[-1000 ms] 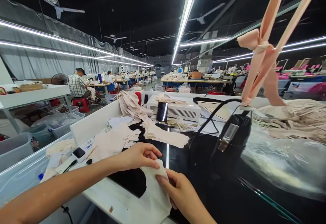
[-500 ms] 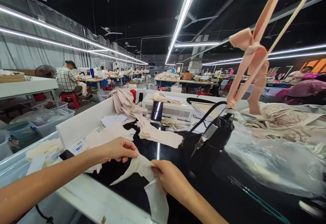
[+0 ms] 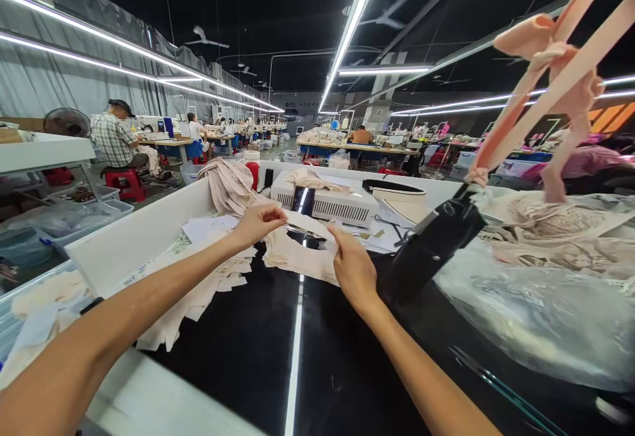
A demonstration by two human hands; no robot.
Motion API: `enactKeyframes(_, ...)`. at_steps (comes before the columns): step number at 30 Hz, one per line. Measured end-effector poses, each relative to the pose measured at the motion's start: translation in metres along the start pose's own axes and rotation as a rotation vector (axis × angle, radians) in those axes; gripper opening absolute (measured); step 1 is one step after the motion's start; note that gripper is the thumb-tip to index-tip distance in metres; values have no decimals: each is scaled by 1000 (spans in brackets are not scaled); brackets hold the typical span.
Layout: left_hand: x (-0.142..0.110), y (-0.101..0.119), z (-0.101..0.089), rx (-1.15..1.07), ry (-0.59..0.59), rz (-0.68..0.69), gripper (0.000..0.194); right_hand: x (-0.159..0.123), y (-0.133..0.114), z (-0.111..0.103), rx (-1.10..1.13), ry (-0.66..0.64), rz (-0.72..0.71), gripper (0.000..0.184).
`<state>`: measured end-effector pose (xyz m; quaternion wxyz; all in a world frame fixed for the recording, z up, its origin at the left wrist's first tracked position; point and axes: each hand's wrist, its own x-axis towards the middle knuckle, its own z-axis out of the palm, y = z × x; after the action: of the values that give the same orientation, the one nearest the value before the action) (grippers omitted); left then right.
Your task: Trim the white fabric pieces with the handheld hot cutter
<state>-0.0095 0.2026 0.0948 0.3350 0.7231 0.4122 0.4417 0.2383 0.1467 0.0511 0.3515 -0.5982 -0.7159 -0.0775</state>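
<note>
At the left, pale cut pieces (image 3: pixel 198 297) lay fanned over the black tabletop (image 3: pixel 248 350), partly below the left forearm, with a bundle of pinkish cloth (image 3: pixel 228 184) beyond them. The left hand (image 3: pixel 256 225) had its thumb and fingers pinched on the left end of a pale cloth piece (image 3: pixel 310 225). Half a second earlier that piece hung low near the table's front edge; now it was farther back, drawn out between both hands in front of the phone (image 3: pixel 303 199). It was just over a neat cloth stack (image 3: pixel 282 256), though whether they touched could not be told. The move seemed to take the handling from the front edge to the stack. The right hand (image 3: pixel 354 267) gripped the piece's right end between thumb and fingers. Farther right hung a black device (image 3: pixel 431 244), then came a clear plastic bag (image 3: pixel 536 323).
</note>
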Motion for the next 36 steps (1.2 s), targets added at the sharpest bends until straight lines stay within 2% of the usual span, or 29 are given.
enactKeyframes(4, -16, -32, 14, 108, -65, -12, 4, -10, 14, 12, -148, -171, 5, 62)
enactKeyframes(8, -29, -49, 14, 205, -119, -9, 9, -21, 16, 13, -250, -289, -38, 51)
enactKeyframes(13, -33, -49, 10, 306, -185, 31, 14, -22, 20, 10, -342, -333, -51, 50)
enactKeyframes(18, -38, -45, 14, 376, -249, 47, 20, -28, 24, 15, -367, -384, -53, 36)
enactKeyframes(20, -41, -43, 12, 400, -252, 45, 24, -32, 24, 15, -363, -392, -44, 44)
enactKeyframes(23, -45, -39, -5, 460, -221, 28, 29, -42, 17, 14, -341, -387, -30, 66)
enactKeyframes(27, -54, -38, -52, 611, -130, -53, 32, -59, 0, 10, -268, -373, -65, 83)
enactKeyframes(30, -67, -42, -91, 738, -56, -153, 26, -72, -15, 9, -196, -369, -119, 84)
enactKeyframes(32, -77, -48, -110, 799, -38, -226, 23, -80, -24, 7, -147, -372, -161, 80)
enactKeyframes(36, -95, -57, -122, 842, -65, -342, 28, -93, -38, 3, -56, -389, -246, 70)
